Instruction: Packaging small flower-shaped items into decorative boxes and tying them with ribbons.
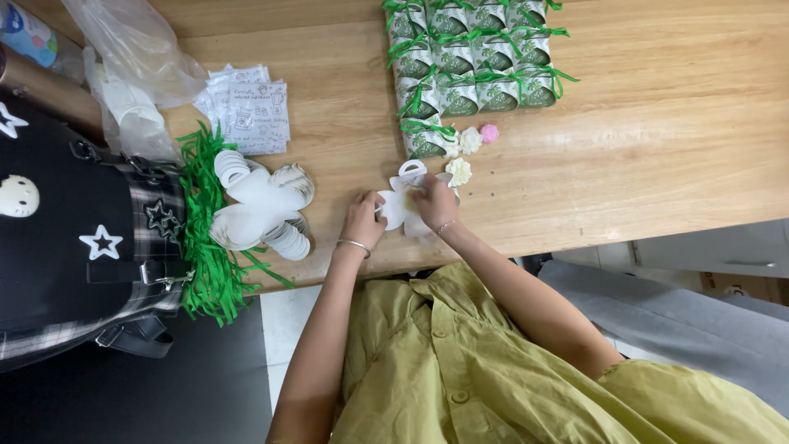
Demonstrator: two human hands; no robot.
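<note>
Flat white paper cutout [400, 207] lies near the table's [657, 148] front edge, pinched between both hands, left hand [364, 219] gripping its left lobe, right hand [436, 202] pressing fingers on its right side, forearms angled inward.

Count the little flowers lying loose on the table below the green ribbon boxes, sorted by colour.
Cream flowers: 2, one by the lowest box, one beside the white cutout
Pink flower: 1
Total: 3
</note>
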